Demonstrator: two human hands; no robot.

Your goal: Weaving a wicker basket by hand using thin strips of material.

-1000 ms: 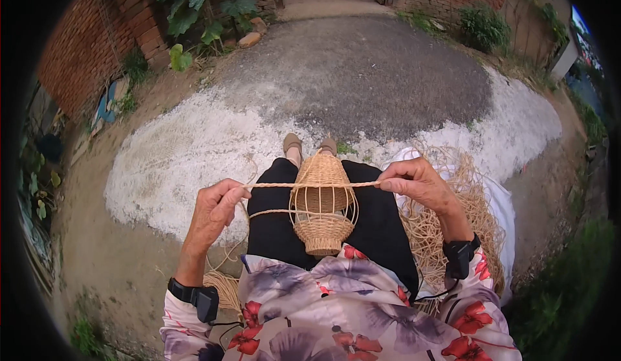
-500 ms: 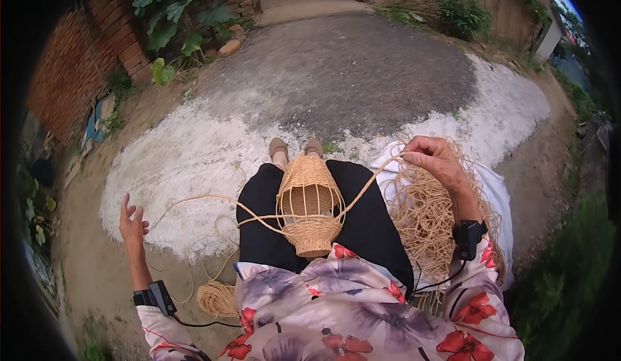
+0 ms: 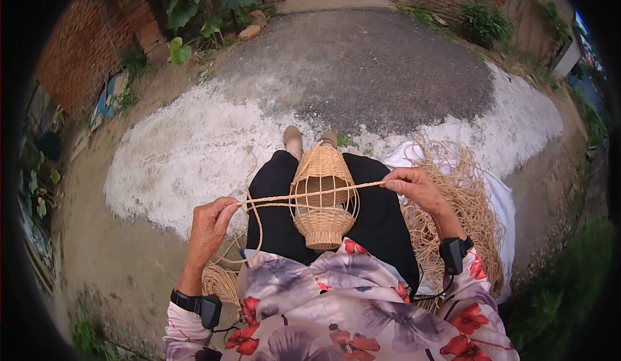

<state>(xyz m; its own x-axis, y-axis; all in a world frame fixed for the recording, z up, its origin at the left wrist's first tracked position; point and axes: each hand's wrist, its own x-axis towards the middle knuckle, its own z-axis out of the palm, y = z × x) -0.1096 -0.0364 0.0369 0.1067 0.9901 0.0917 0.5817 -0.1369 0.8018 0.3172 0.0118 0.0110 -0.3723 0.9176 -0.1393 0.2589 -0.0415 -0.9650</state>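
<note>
A small woven basket (image 3: 323,223) lies across my lap between my thighs. Its upper and lower parts are closely woven, with bare upright stakes across an open band in the middle. My left hand (image 3: 210,224) pinches a tan twisted cord (image 3: 278,197) at the left of the basket. At the right, my right hand (image 3: 416,188) pinches the same cord between thumb and fingers. The cord runs nearly straight between both hands, passing over the open band. A second strand runs just below it, and a loose loop hangs under my left hand.
A big tangle of cord (image 3: 462,209) lies on a white cloth (image 3: 499,199) to my right. A smaller cord bundle (image 3: 221,282) sits by my left hip. Beyond my feet are pale and dark ground, a leafy plant (image 3: 210,24) and brick walls.
My left hand has come in from the far left toward the basket and now grips the cord. My right hand has lowered slightly. The cord between them has straightened across the basket.
</note>
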